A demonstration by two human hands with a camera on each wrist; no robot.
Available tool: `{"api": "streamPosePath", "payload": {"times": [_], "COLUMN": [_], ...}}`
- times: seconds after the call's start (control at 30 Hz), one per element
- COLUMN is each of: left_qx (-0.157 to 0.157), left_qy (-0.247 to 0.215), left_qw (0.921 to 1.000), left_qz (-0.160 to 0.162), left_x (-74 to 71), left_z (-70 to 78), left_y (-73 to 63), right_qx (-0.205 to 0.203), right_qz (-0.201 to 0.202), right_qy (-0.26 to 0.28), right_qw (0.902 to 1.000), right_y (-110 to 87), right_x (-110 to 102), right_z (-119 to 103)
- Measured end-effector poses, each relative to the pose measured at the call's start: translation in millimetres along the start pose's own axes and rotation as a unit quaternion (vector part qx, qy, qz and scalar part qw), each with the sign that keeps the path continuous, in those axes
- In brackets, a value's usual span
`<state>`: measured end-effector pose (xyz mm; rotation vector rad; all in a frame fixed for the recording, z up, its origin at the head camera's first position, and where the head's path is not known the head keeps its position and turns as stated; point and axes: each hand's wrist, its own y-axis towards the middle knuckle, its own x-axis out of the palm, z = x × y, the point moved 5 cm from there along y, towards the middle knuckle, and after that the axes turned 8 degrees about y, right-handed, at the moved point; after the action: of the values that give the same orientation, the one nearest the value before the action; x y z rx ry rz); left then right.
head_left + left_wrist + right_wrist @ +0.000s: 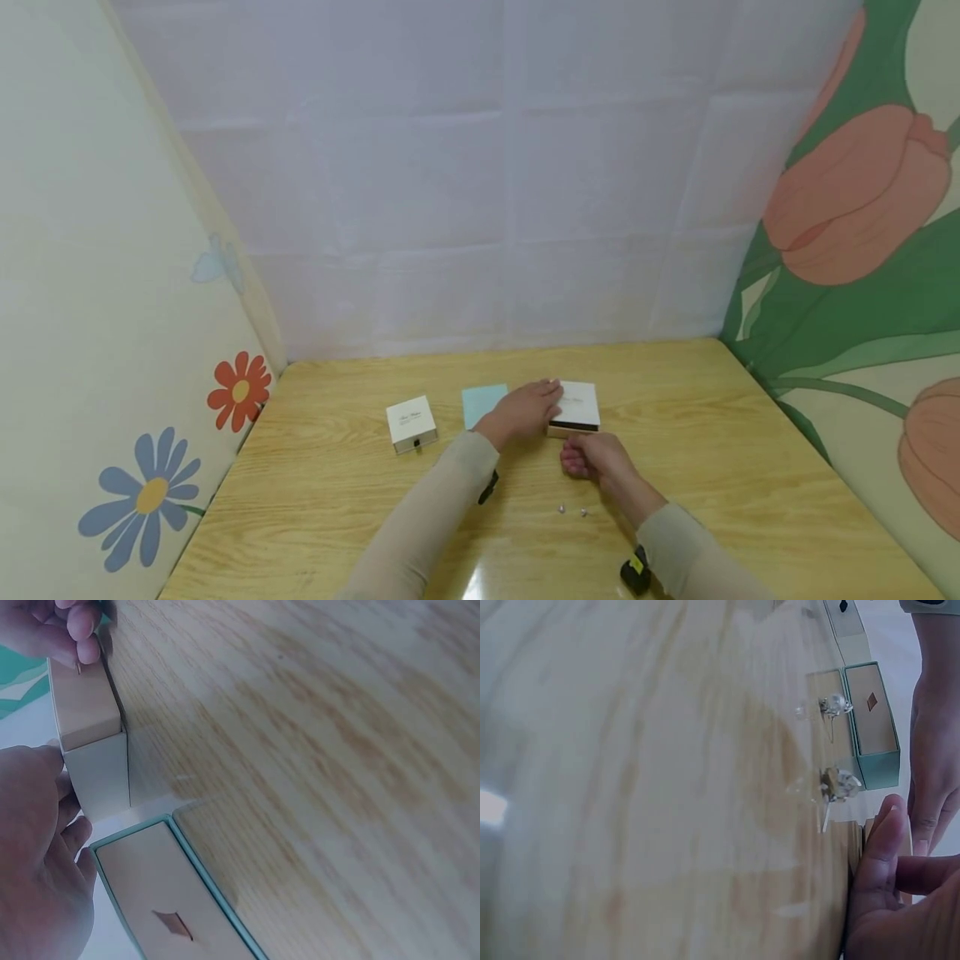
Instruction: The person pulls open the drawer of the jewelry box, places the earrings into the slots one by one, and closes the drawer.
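Box [577, 406] mid-table, under left hand [522, 412], right hand [592, 458] at its near edge. White sleeve, tan drawer showing at front. Left fingers flat on lid — pressing, not gripping. Right fingertips [81, 630] curled, pinching drawer's pull tab. Two earrings [572, 510] just behind right hand.

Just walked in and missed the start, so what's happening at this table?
A person sits at a wooden table. Their left hand rests on a white drawer-style box, while their right hand pinches at the box's near edge, where the drawer front shows. Two small earrings lie on the table near the right wrist. A teal box and a second white box sit to the left, untouched.
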<state>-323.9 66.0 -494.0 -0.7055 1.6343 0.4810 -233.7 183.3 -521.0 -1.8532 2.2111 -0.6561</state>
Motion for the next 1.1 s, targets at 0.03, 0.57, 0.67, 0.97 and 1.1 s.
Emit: {"api": "streamPosePath", "payload": {"times": [0.03, 0.57, 0.67, 0.97, 1.1], "left_qx": [0.001, -0.002, -0.001, 0.002, 0.003], "left_qy": [0.001, -0.01, -0.007, -0.003, 0.002], "left_qw": [1.0, 0.9999, 1.0, 1.0, 1.0], "left_qz": [0.0, 0.006, 0.005, -0.001, 0.0], "left_x": [-0.5, -2.8, -2.7, -4.4, -3.5], "left_z": [0.1, 0.3, 0.3, 0.9, 0.3], "left_y": [-0.3, -2.6, -2.6, -2.9, -2.3], "right_qx": [0.001, -0.005, -0.005, -0.009, -0.009], "right_qz": [0.001, -0.002, -0.001, 0.0, -0.002], "right_qy": [-0.002, -0.014, -0.014, -0.014, -0.017], "right_qw": [1.0, 0.9999, 0.9999, 0.9999, 0.9998], "right_y": [-0.1, -3.2, -4.2, -7.8, -9.0], "right_x": [-0.2, -0.1, -0.1, 0.0, -0.2], "right_z": [0.1, 4.9, 5.8, 7.3, 8.2]}}
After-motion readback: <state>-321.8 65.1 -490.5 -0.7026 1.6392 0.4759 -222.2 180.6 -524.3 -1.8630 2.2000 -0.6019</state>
